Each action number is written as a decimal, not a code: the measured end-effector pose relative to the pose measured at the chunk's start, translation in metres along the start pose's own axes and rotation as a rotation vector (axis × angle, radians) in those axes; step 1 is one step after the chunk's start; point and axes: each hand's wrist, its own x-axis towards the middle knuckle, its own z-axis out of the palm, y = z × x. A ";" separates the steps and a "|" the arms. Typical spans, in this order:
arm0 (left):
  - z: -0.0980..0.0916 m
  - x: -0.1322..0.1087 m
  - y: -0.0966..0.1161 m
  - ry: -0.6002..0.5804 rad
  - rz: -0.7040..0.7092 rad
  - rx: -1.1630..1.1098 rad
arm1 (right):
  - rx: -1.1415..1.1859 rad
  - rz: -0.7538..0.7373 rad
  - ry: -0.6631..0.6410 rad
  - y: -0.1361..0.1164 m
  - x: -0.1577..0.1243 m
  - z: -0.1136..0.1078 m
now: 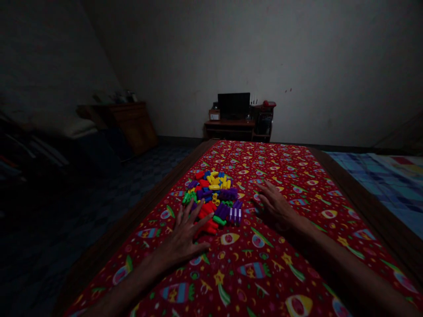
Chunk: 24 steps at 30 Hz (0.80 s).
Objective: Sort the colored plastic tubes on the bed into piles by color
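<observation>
A heap of small plastic pieces in yellow, purple, red, green and blue lies on a red printed cloth [254,268]. My left hand [188,229] is at the near left side of the heap, fingers spread, close to the red pieces [209,226]; whether it touches them I cannot tell. To the right of the heap, my right hand [276,204] is held over the cloth with its fingers stretched out and nothing in it. Yellow pieces [216,181] are at the back of the heap. Several purple pieces [235,215] and a green piece [219,220] are at its near right.
Dark edges [132,211] flank the cloth. Beyond its far end stands a desk [229,125] with a black monitor [234,105] against the wall. A wooden cabinet [134,125] is at the left, and a blue checked cloth [370,176] lies at the right.
</observation>
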 end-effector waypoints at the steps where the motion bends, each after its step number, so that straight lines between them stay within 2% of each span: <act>1: 0.003 0.002 0.004 -0.003 0.019 0.048 | -0.035 0.054 0.035 0.021 -0.005 -0.007; 5: 0.016 0.019 0.002 0.007 -0.006 0.126 | -0.220 0.245 0.127 0.101 -0.038 -0.043; 7: 0.017 0.023 -0.002 0.014 -0.006 0.114 | -0.270 0.371 0.146 0.127 -0.056 -0.060; 10: 0.011 0.023 -0.006 0.071 0.033 0.044 | -0.289 0.548 0.182 0.141 -0.073 -0.073; 13: -0.001 0.027 -0.017 0.215 -0.002 -0.097 | -0.301 0.519 0.173 0.140 -0.074 -0.072; 16: -0.006 0.047 -0.045 0.398 -0.220 -0.317 | -0.320 0.455 0.179 0.140 -0.071 -0.064; 19: 0.000 0.079 -0.083 0.572 -0.507 -0.573 | -0.328 0.431 0.203 0.147 -0.071 -0.060; 21: 0.008 0.098 -0.106 0.616 -0.745 -0.768 | -0.314 0.412 0.199 0.152 -0.074 -0.060; 24: 0.019 0.111 -0.124 0.614 -0.846 -0.860 | -0.267 0.388 0.168 0.161 -0.080 -0.066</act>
